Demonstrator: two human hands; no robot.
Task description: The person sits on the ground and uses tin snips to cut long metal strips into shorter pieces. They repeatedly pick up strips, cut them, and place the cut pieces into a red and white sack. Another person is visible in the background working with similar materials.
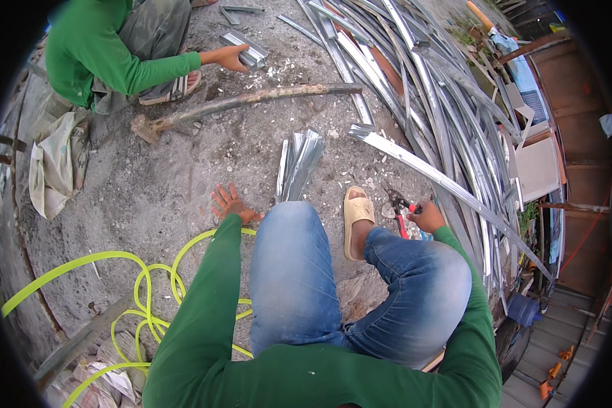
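My left hand (230,204) rests on the gritty ground (149,190), fingers spread, beside my knee. My right hand (425,216) grips red-and-black tin snips (404,208) to the right of my sandalled foot. Several short metal channels (299,163) lie stacked just ahead of my left knee. A long silver channel (428,177) runs diagonally above the snips toward the right. Yellow-green hose (95,257) loops to the left of my left arm.
A co-worker in green (98,51) squats upper left, holding short channels (246,53). An old bar (251,102) crosses the ground. A large pile of metal strips (442,95) fills the right. A white sack (54,163), blue jug (523,306) and wooden boards (574,102) are at the sides.
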